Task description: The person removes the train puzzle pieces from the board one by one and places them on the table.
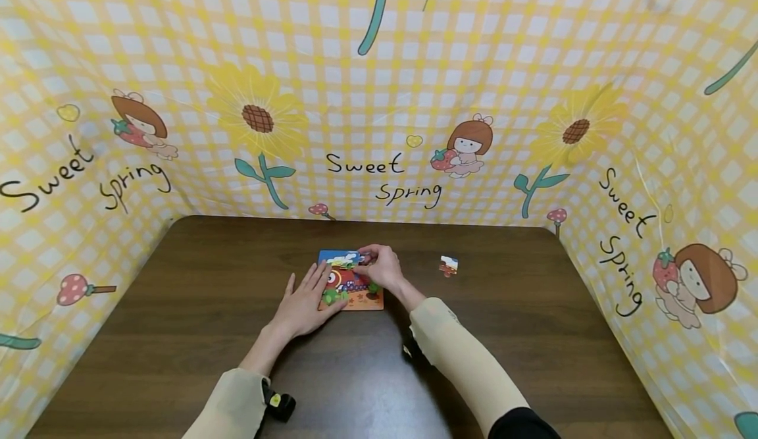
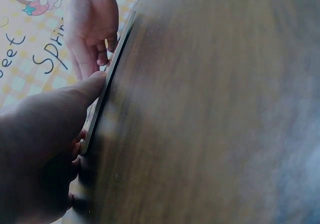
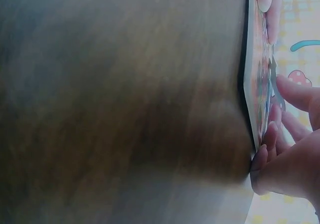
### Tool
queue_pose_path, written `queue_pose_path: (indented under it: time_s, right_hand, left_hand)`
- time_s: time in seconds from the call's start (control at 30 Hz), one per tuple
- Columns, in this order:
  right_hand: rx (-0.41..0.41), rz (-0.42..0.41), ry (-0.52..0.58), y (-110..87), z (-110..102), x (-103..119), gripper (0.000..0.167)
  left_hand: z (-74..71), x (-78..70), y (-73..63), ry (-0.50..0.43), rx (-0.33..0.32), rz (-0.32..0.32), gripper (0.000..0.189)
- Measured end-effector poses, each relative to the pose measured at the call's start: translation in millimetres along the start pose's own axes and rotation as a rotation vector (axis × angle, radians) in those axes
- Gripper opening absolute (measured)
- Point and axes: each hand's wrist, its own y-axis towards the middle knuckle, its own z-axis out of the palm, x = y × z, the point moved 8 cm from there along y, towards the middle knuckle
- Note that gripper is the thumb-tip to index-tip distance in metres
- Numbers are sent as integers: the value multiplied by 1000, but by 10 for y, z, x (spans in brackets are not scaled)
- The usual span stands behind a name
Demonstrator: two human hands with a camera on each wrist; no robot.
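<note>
A colourful jigsaw puzzle point(image 1: 362, 302) in a flat tray lies on the table, with a red, round-eyed figure, green plants and a blue sky. My left hand point(image 1: 303, 304) rests on its left side, fingers spread fairly straight and thumb along the near edge. Over the puzzle's upper right, my right hand point(image 1: 381, 269) pinches a puzzle piece point(image 3: 274, 86). The right wrist view shows this piece tilted above the tray, between thumb and fingers; its picture is mostly hidden. To the right of that hand, a loose puzzle piece point(image 1: 448, 266) lies apart on the table.
The dark wooden table point(image 1: 503, 334) extends around the puzzle on all sides. A yellow checked cloth point(image 1: 367, 116) with printed flowers and figures hangs behind the table and along both sides. A black strap device point(image 1: 279, 405) sits at the left wrist.
</note>
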Motion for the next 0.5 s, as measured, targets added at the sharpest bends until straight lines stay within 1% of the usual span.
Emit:
queue_pose_path:
  time_s: [0.13,0.2,0.3,0.4,0.5]
  right_hand:
    - [0,23,9,-1,5,-22,34]
    - [-1,25,16,2,2,-30,34]
    - [0,16,48,2,-8,-31,34]
    - [7,6,93,-5,-26,-31,34]
    - [22,11,144,-26,-59,-35,35]
  left_hand:
    - [21,28,1,0,-6,-3,101]
    - [16,19,-1,9,-4,-4,100]
    - [9,9,-2,20,10,-16,98]
    - [-12,-20,-10,33,17,-15,96]
    - [-12,-21,-9,22,14,-14,98]
